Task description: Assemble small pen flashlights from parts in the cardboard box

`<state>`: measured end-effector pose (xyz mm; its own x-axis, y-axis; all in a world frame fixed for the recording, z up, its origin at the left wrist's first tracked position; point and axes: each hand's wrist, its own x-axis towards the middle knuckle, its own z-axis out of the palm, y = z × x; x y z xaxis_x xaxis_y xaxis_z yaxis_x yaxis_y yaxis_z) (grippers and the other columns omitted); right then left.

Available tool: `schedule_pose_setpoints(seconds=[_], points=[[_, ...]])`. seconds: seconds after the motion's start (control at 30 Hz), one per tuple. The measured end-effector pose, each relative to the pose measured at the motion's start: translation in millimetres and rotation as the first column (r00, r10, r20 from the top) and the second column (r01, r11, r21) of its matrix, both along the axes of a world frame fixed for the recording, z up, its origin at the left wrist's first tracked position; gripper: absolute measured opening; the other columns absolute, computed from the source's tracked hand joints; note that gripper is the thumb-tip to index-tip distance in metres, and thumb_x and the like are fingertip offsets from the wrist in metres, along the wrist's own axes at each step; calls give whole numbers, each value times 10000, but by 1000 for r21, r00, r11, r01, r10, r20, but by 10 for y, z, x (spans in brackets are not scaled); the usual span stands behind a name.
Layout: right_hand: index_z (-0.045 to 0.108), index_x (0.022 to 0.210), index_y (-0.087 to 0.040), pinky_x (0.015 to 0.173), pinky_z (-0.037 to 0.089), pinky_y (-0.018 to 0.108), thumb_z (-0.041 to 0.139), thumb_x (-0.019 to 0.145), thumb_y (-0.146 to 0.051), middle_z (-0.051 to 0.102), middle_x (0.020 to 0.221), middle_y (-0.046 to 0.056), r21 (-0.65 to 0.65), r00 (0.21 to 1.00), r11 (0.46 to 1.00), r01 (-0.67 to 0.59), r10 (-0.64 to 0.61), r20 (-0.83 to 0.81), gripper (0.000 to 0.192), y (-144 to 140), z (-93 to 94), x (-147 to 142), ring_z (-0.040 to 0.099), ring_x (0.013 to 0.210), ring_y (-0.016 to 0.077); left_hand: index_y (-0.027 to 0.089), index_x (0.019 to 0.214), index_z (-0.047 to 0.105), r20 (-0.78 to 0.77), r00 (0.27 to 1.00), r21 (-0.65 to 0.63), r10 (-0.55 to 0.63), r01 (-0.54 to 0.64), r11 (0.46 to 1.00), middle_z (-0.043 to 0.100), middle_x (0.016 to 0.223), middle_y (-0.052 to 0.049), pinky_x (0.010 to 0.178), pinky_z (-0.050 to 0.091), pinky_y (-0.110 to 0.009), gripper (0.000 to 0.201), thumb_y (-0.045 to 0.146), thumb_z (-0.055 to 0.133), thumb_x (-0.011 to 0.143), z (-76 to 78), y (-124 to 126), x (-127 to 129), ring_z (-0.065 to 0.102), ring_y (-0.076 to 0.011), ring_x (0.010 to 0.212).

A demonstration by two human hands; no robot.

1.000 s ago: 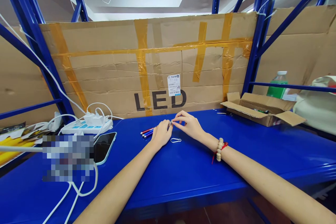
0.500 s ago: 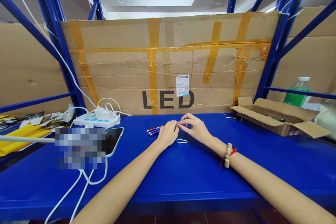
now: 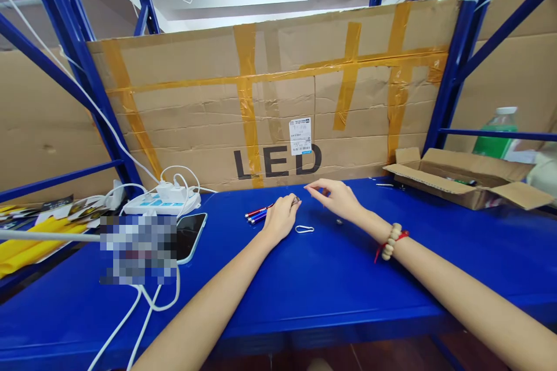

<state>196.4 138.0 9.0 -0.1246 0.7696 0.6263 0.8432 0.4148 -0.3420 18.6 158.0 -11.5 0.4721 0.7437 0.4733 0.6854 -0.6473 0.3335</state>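
Two bare forearms reach up from the bottom of the frame toward the middle of a glossy blue table (image 3: 304, 295). The left hand (image 3: 282, 217) rests on the table at centre frame, fingers curled around a small bundle of red and blue pens (image 3: 257, 213) whose ends stick out to the left of the fist; a small metal tip shows at its fingertips. The right hand (image 3: 338, 197) hovers just right of it, apart from the left hand, thumb and forefinger pinched close together; whether they hold anything is too small to tell. A bead bracelet with a red cord (image 3: 389, 242) circles the right wrist. A small silver clip (image 3: 304, 229) lies on the table just below and between the two hands, touching neither.

At left centre lie a dark phone (image 3: 190, 233), a white power strip (image 3: 163, 203) with plugged-in chargers, and loose white cables. A large taped cardboard sheet marked "LED" (image 3: 278, 110) stands along the back of the table. At right centre sits an open cardboard box (image 3: 465, 185), with a green bottle (image 3: 496, 136) behind it.
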Motion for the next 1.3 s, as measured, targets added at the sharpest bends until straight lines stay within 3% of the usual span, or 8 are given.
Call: schedule_pose_setpoints(seconds=[0.1, 0.23, 0.37, 0.47, 0.6, 0.93, 1.13, 1.3], points=[[700, 837, -258, 531, 312, 235, 481, 804, -514, 680, 783, 2, -96, 969, 978, 183, -163, 186, 338, -45, 109, 115, 596, 704, 155, 223, 918, 452, 0, 1000, -7, -7, 7, 1000, 598, 857, 7, 637, 379, -247, 183, 329, 306, 947, 24, -30, -1, 553, -161, 810], [696, 792, -246, 548, 339, 233, 560, 687, -608, 678, 726, 2, -315, 938, 909, 272, -178, 296, 401, -127, 234, 179, 615, 678, 160, 223, 936, 426, -48, 999, -17, 5, -6, 1000, 586, 851, 3, 637, 379, -253, 190, 359, 295, 949, 47, -60, 12, 563, -165, 808], [671, 748, -208, 603, 400, 254, 591, 623, -639, 661, 657, 4, -557, 919, 768, 316, -102, 380, 456, -195, 292, 186, 608, 542, 135, 220, 962, 410, -84, 996, -11, -2, 1, 1000, 582, 881, -8, 644, 388, -252, 197, 360, 272, 953, 46, -70, 25, 567, -171, 850], [630, 851, -188, 587, 428, 257, 654, 584, -571, 658, 712, 12, -679, 921, 650, 343, -91, 378, 467, -214, 294, 207, 628, 577, 152, 218, 966, 409, -94, 996, -4, -4, 4, 1000, 581, 869, -11, 652, 398, -263, 205, 361, 263, 954, 40, -69, 25, 569, -186, 857], [543, 981, -167, 466, 434, 227, 696, 551, -436, 632, 886, 54, -831, 981, 526, 182, -38, 191, 530, -190, 250, 261, 630, 624, 161, 219, 948, 412, -95, 995, 3, -12, 12, 1000, 587, 877, -5, 660, 405, -265, 201, 366, 275, 951, 41, -68, 22, 566, -186, 865], [582, 943, -157, 521, 551, 266, 731, 517, -352, 543, 781, 47, -815, 984, 552, -177, 87, -154, 492, -92, 92, 237, 560, 622, 129, 212, 972, 412, -135, 991, 0, -9, 9, 1000, 594, 898, -19, 690, 421, -269, 220, 370, 259, 954, 19, -44, 29, 554, -188, 900], [595, 882, -137, 453, 498, 195, 690, 539, -484, 554, 699, 36, -773, 993, 625, -107, 104, -53, 497, -66, 65, 164, 534, 610, 115, 212, 980, 408, -136, 991, -4, 3, -3, 1000, 588, 879, -24, 702, 426, -273, 221, 373, 259, 953, 27, -56, 27, 562, -187, 892], [595, 861, -130, 461, 485, 192, 672, 525, -533, 566, 713, 39, -767, 993, 633, -105, 106, -49, 530, -23, 24, 163, 530, 601, 108, 208, 982, 407, -148, 989, -8, 1, -2, 1000, 590, 876, -27, 699, 428, -278, 224, 376, 262, 953, 18, -40, 34, 562, -194, 898]])
